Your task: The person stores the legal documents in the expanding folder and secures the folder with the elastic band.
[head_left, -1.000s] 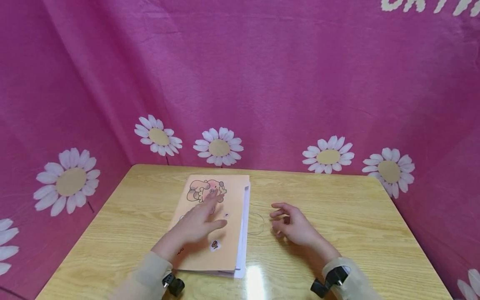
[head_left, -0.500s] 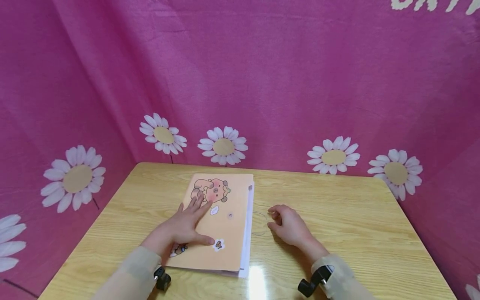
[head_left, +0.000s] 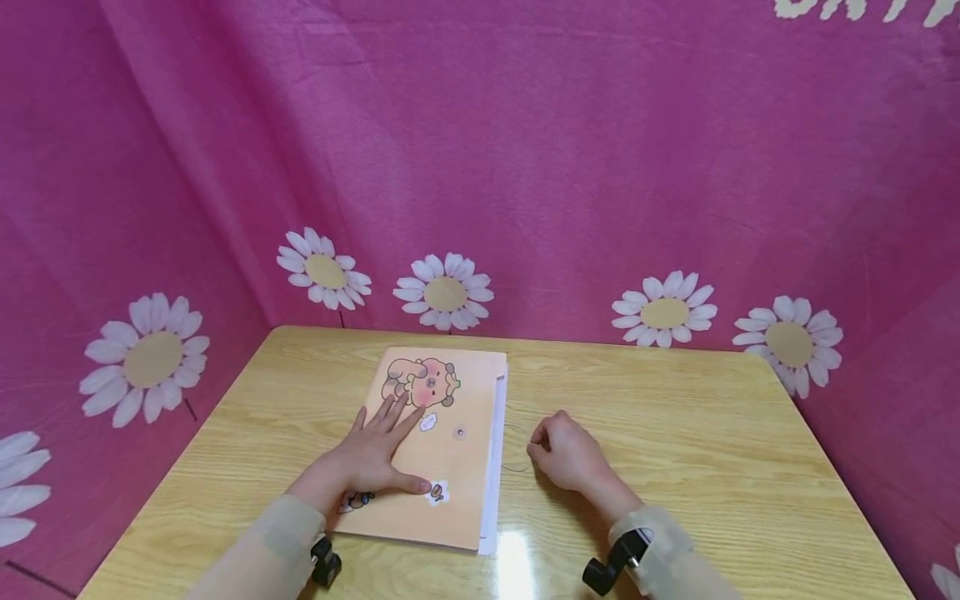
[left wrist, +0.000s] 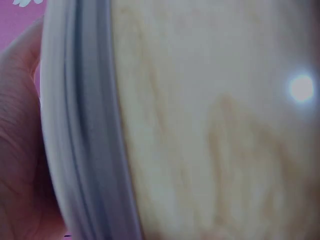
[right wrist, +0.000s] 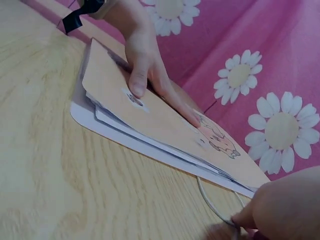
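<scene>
A peach-coloured folder (head_left: 468,475) with a cartoon bear on its cover lies left of the table's middle. My left hand (head_left: 367,457) rests spread on the cover, fingers straight. From the folder's right edge comes a thin elastic cord loop (head_left: 516,469). My right hand (head_left: 570,454) pinches the loop's outer end between thumb and curled fingers. In the right wrist view, the cord (right wrist: 206,196) runs from under the cover to my fingertips, and white inner layers (right wrist: 145,141) show along the open edge. Only part of my left hand (left wrist: 17,145) appears in the left wrist view.
The wooden table (head_left: 675,417) extends right of the folder. A pink cloth (head_left: 555,167) with printed daisies hangs behind the table and along both sides. In the left wrist view, a blurred pale ridged band (left wrist: 92,125) fills the near foreground.
My left hand has come down from above the folder onto its cover, shifting slightly left. My right hand has moved left to the cord, and its fingers have curled around the loop's end.
</scene>
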Demonstrator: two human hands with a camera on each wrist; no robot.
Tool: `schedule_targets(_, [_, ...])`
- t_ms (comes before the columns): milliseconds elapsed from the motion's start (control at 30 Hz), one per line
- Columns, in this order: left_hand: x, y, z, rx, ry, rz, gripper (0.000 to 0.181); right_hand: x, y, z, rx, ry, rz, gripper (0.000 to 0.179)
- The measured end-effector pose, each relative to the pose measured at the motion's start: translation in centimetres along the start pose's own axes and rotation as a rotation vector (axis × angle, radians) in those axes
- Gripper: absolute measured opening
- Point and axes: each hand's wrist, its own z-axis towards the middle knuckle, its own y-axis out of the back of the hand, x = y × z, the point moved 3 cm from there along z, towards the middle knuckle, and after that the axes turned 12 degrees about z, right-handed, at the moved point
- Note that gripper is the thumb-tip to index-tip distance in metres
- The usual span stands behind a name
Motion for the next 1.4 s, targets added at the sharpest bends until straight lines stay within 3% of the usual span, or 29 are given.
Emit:
schedule_targets(167, [0.1,-0.1,-0.1,0.020,0.009,-0.007,0.127,0.7,-0.6,0.0,0.024,0.015,0.001,0.016])
schedule_targets(367, [0.0,0.3,0.1,0.062,0.013,-0.024,0.127,0.8,-0.7,0.2,-0.015,-0.076,-0.030,0.012])
schedule_targets(500, [0.1,0.5,0.2,0.095,0.024,-0.035,0.129,0.8,-0.9,0.4,-0.025,-0.093,-0.081,0.016])
schedule_targets(700, [0.1,0.6,0.2,0.109,0.030,-0.045,0.129,1.3,-1.2,0.7,0.018,-0.069,-0.079,0.024])
schedule_targets(767, [0.1,0.7,0.2,0.111,0.030,-0.045,0.129,1.3,-1.2,0.9,0.023,-0.064,0.004,0.021])
schedule_targets(833, [0.0,0.7,0.2,0.115,0.033,-0.044,0.129,1.3,-1.0,1.1,0.020,-0.058,0.179,0.016])
schedule_targets(933, [0.1,0.8,0.2,0.116,0.035,-0.041,0.129,1.1,-0.9,1.5,0.042,-0.093,0.590,0.008])
schedule_targets(1000, [0.1,0.8,0.2,0.119,0.035,-0.042,0.129,1.1,-0.9,1.8,0.076,-0.134,0.844,0.015])
schedule_targets(1067, [0.1,0.8,0.2,0.120,0.030,-0.044,0.130,1.0,-1.0,2.0,0.105,-0.181,1.020,0.025])
schedule_targets(1167, [0.1,0.8,0.2,0.122,0.023,-0.050,0.132,0.9,-1.1,2.0,0.110,-0.190,1.126,0.036])
schedule_targets(1400, [0.1,0.7,0.2,0.115,0.021,-0.062,0.132,1.3,-1.9,2.5,0.008,-0.043,1.101,0.049])
